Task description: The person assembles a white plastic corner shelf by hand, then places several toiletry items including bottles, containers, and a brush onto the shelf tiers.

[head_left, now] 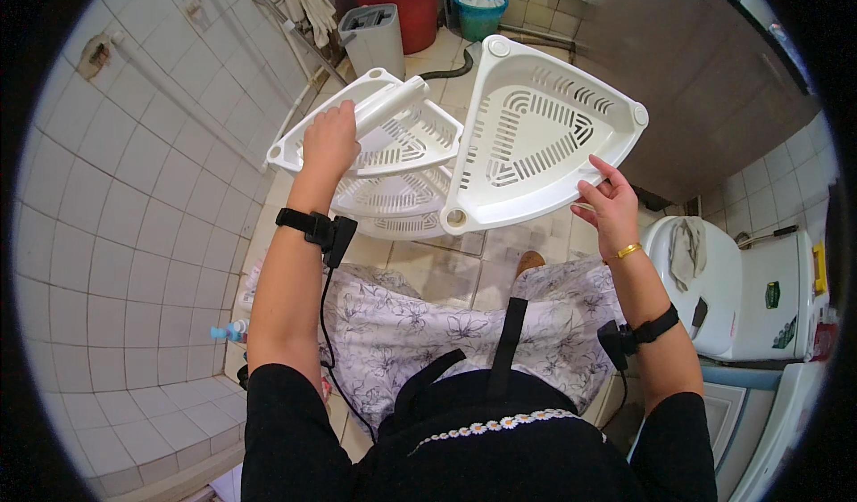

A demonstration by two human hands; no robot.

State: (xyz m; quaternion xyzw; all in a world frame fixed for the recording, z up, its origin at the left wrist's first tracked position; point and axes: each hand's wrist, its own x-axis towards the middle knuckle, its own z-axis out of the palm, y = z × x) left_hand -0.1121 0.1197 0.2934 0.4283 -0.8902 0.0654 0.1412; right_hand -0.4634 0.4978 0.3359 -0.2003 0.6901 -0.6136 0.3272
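My left hand [332, 141] is closed around a short white tube [393, 105], which angles up to the right above a white slotted corner shelf [393, 149]. Below that shelf, more slotted white tiers [393, 203] show; the tube and upper shelf partly cover them. At right, a separate-looking fan-shaped shelf basket [536, 127] is tilted with its inside toward me, round sockets at its corners. My right hand [611, 206] pinches its near right rim, thumb and fingertips at the edge. Whether this basket touches the other tiers, I cannot tell.
A grey bin [373, 42], a red tub [415, 11] and a teal bucket [479, 16] stand at the back. Tiled wall [134, 190] runs along the left. At right are a brown panel [687, 82] and a white toilet [692, 279] with a cloth [687, 252] on its lid.
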